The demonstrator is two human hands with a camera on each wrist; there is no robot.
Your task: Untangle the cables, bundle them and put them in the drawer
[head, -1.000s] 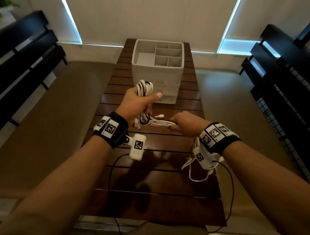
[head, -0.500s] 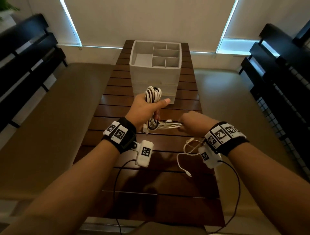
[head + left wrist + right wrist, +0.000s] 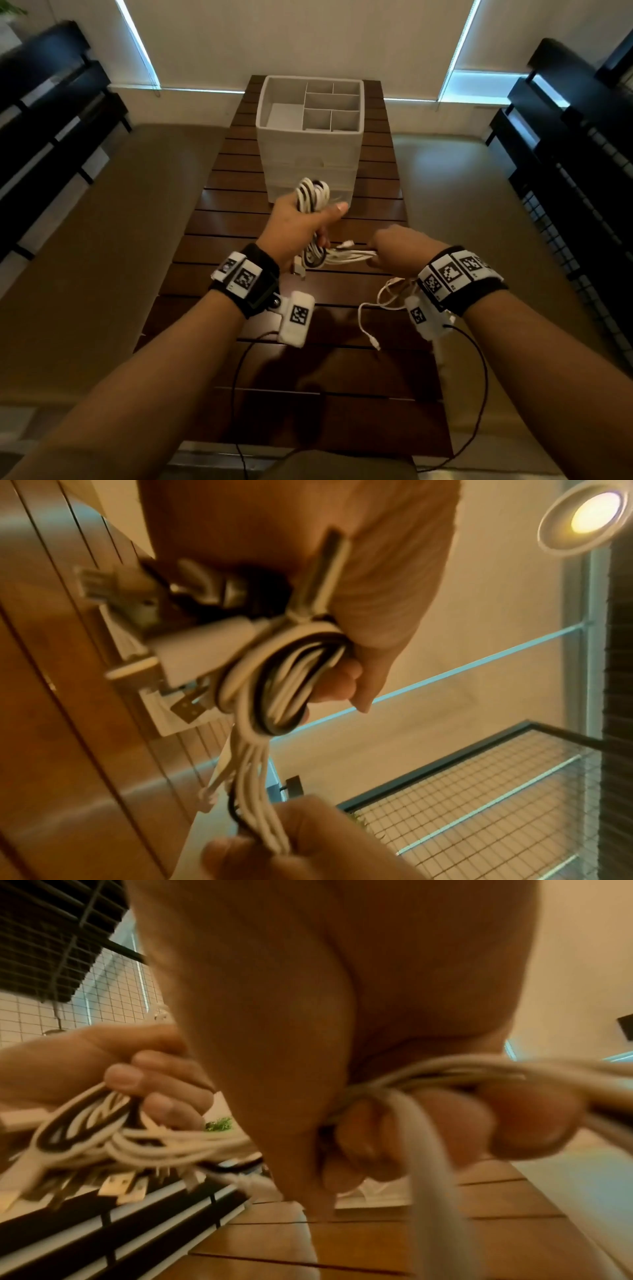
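Observation:
My left hand [image 3: 301, 226] [image 3: 346, 669] grips a coiled bundle of white and black cables [image 3: 313, 197] [image 3: 284, 674] above the slatted wooden table [image 3: 239, 212]. Loops stick up above its thumb. Several strands [image 3: 349, 255] [image 3: 178, 1148] run sideways from the bundle's lower end into my right hand [image 3: 397, 253] [image 3: 394, 1123], which is curled round them. A loose white cable end [image 3: 368, 329] hangs below my right wrist over the table. USB plugs [image 3: 186, 707] dangle from the bundle. The white drawer organizer [image 3: 310, 144] stands just beyond my left hand; the bundle hides part of its lower drawer front.
The organizer's top holds several divided compartments [image 3: 330, 109]. Tan benches [image 3: 85, 240] flank the narrow table. Black slatted furniture [image 3: 44, 113] stands at far left, and a black wire-mesh rack [image 3: 582, 178] at right. Thin black wrist-camera leads [image 3: 239, 370] trail over the near table edge.
Both hands moved a little away from me towards the organizer with the cables. The loose white end below my right wrist has dropped and uncurled over the table.

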